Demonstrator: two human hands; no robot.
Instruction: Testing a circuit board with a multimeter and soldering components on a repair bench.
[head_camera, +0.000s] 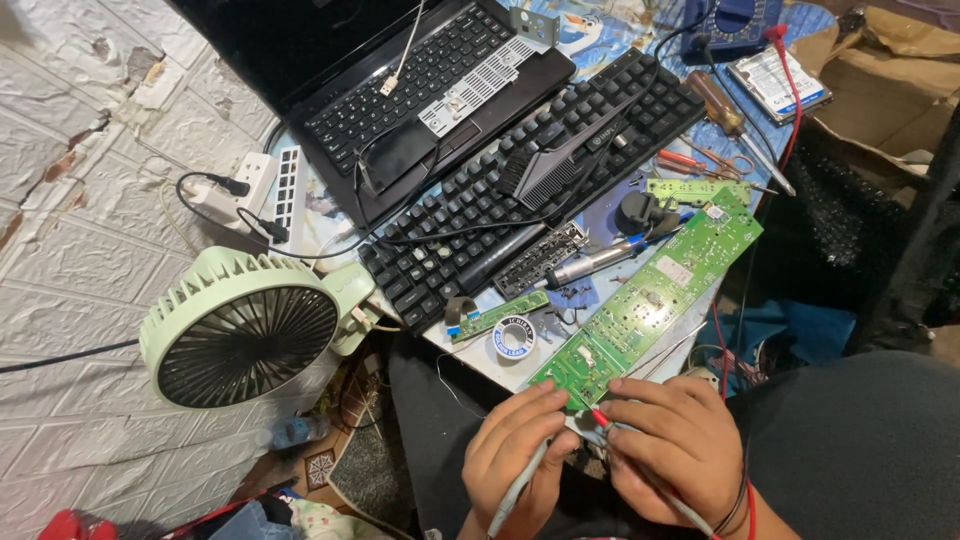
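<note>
Two hands work at the near end of one long green circuit board (655, 295) lying slantwise on the worktop's (520, 365) edge. The left hand (520, 455) is clenched around a grey probe (520, 485); the right hand (675, 450) pinches a red-tipped probe (603, 420). Two black keyboards (530, 190) and one round, ribbed pale-green fan (245, 330) lie behind.

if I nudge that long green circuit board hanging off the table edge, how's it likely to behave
The green circuit board looks thin, flat and rigid, so it would probably slide or pivot as one piece rather than flex. Its near end overhangs the table by the left hand and right hand, so it may tip off. Its exposed components look fragile.
</note>
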